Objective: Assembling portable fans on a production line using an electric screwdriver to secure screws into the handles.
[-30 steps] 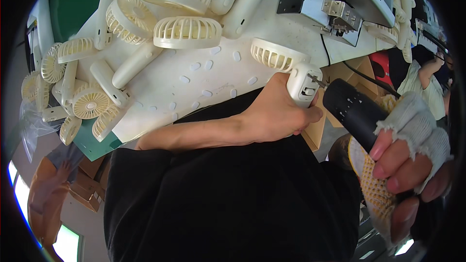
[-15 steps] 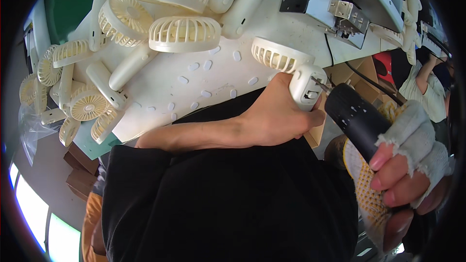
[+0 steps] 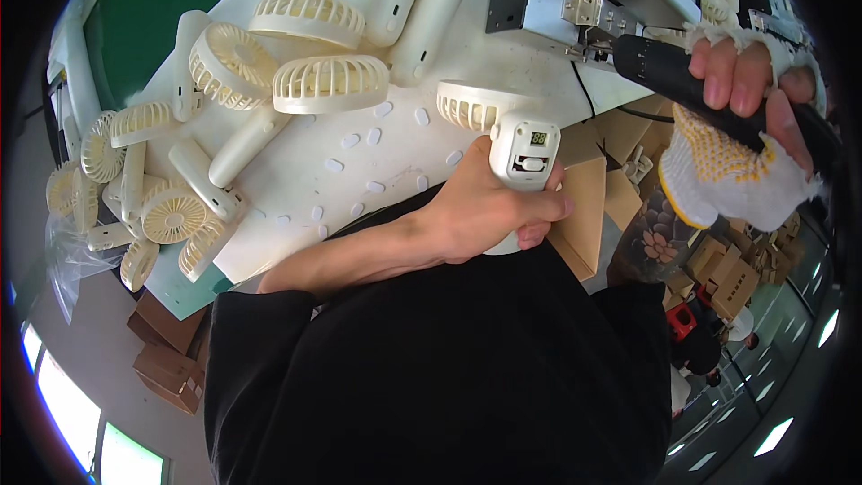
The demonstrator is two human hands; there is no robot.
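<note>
My left hand [image 3: 476,216] is wrapped around a cream handheld fan [image 3: 525,157]. Its round cage lies toward the table, and the handle's end with a small dark display and a switch faces up. In my right hand [image 3: 763,166], which wears a white cut-finger glove with yellow dots, is a black electric screwdriver [image 3: 669,72]. The screwdriver points left, its tip end at the metal mechanism [image 3: 593,13] on the front of a grey box-shaped machine [image 3: 530,9]. Whether a screw sits on the bit is too small to tell.
Several more cream fans [image 3: 332,85] lie piled on the left of the white table [image 3: 296,180]. Small oval pads [image 3: 350,140] are scattered on it. An open cardboard box [image 3: 579,216] stands below the table's right edge. A black cable [image 3: 582,90] hangs by the machine.
The screwdriver has left the fan's handle and moved up to the machine's metal mechanism. My left hand has shifted slightly left with the fan, turning its handle end more into view.
</note>
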